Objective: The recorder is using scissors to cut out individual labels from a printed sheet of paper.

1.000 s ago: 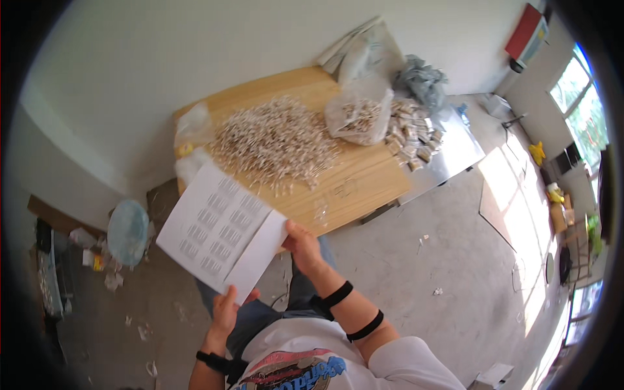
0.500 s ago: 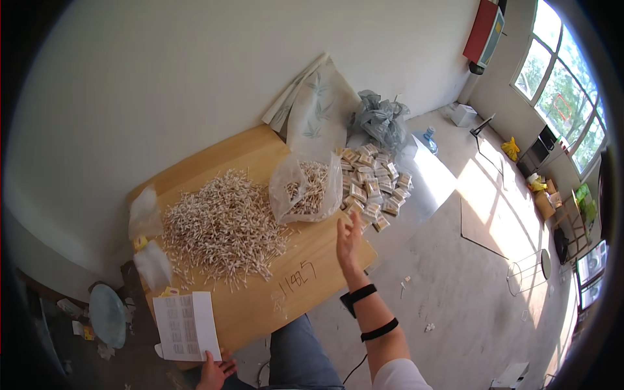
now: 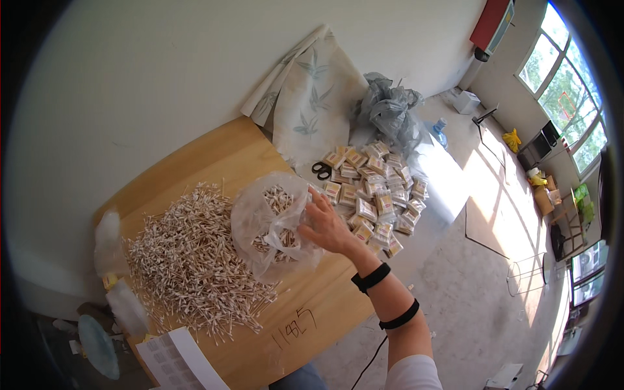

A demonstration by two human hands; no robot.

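Observation:
A clear plastic bag [image 3: 246, 203] with loose cotton swabs in it stands on a wooden board. My right hand [image 3: 328, 224] is at the bag's right side, fingers stretched and apart against the plastic; no firm grip on it shows. Left of the bag spreads a big heap of loose cotton swabs [image 3: 195, 260]. To the right of my hand lies a pile of small packed boxes of swabs [image 3: 366, 209]. A white printed sheet [image 3: 195, 367] lies at the lower left corner of the board. My left hand is out of view.
The wooden board [image 3: 312, 344] bears handwritten marks near its front edge. Black-handled scissors [image 3: 321, 170] lie beside the packs. Grey plastic bags [image 3: 389, 110] and a leaf-patterned cloth [image 3: 312, 97] stand at the back. Clear plastic packs [image 3: 108, 240] sit at the left edge.
My right hand has moved left and up to the clear bag, which now looks slumped toward the front. My left hand has gone out of view. The whole view has shifted.

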